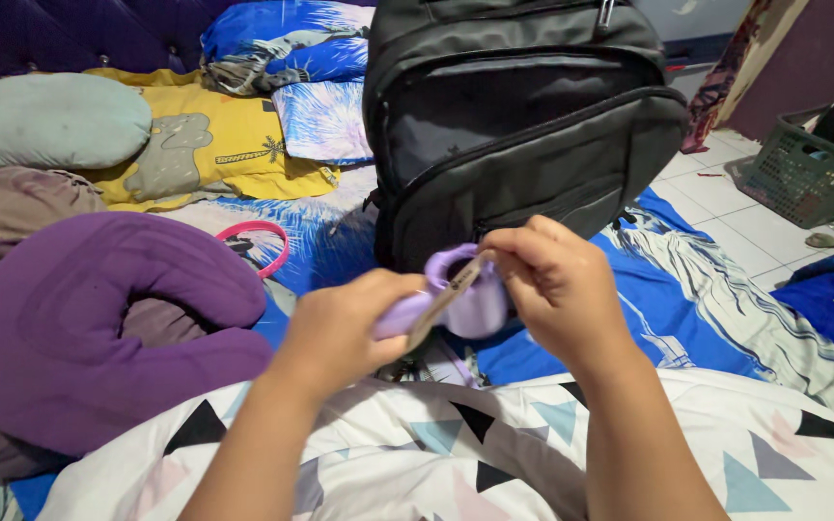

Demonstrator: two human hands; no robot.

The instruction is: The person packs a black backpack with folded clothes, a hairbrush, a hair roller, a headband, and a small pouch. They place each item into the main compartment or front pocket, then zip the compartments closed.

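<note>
**Lilac soft item, held in both hands**

Lilac rounded soft item [465,299], smooth, with a pale card tag [446,299], sits in front of a black woven backpack [523,125]. Left hand [340,333] closes around its lower end; right hand [552,285] pinches the tag's top. Nearby: plush purple U-shaped pillow [98,318], pink ring [258,241], blue printed bedsheet [687,309].

I am in a bedroom at home; I sit on a bed [697,289] with a blue patterned sheet; pillows [50,118] and a yellow blanket [234,145] lie against a purple tufted headboard [69,34]; a white tiled floor [740,207] beside me carries a green laundry basket [803,174].
</note>
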